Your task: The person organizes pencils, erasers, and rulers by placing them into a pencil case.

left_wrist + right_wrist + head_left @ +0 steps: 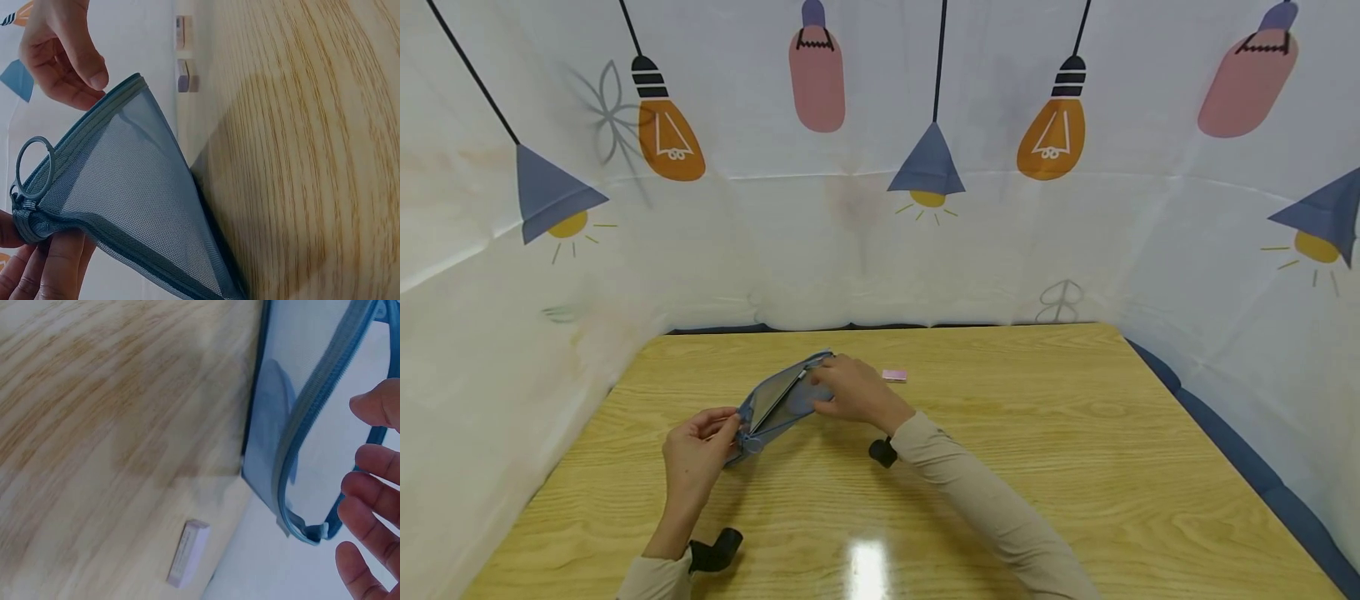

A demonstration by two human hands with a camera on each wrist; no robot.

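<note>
A blue mesh zipper pouch (782,400) is held tilted over the table, its zipped mouth spread apart. My left hand (692,454) pinches the near end of it, beside the zipper pull with its large ring (35,167). At the far end my right hand (853,392) is over the mouth. In the right wrist view its fingers (369,490) are spread and loosely bent, with nothing between them. A darker blue rounded patch (279,394) shows through the mesh wall.
A small pink and white block (895,376) lies on the wooden table (1075,433) beyond my right hand. Black wrist cameras (717,550) hang from both sleeves. A white curtain printed with lamps (865,250) surrounds the back and sides.
</note>
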